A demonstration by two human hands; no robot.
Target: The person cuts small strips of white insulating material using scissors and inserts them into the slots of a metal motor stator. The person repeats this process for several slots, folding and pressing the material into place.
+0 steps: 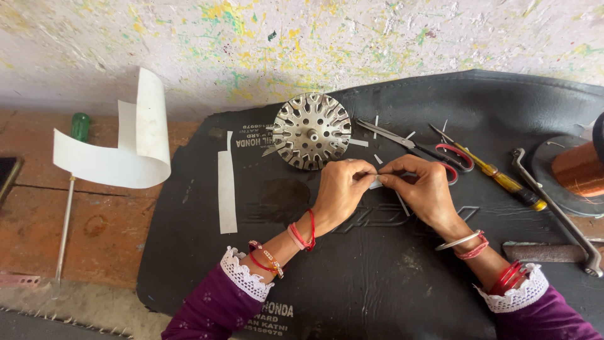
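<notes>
My left hand (pixel 343 192) and my right hand (pixel 420 187) meet over a black mat (pixel 352 277), both pinching one small white paper slip (pixel 375 183) between their fingertips. Just beyond the hands lies a round slotted metal stator core (pixel 311 131). Scissors with red handles (pixel 420 148) lie right behind my right hand. Both wrists carry red threads and bangles, and the sleeves are purple with white lace cuffs.
A long white paper strip (pixel 226 189) lies on the mat's left, and a curled white sheet (pixel 123 148) sits further left over a green-handled screwdriver (pixel 68 208). On the right are a yellow-handled screwdriver (pixel 497 179), a metal wrench (pixel 557 214) and a copper wire spool (pixel 576 170). Small paper slips (pixel 377 157) are scattered near the core.
</notes>
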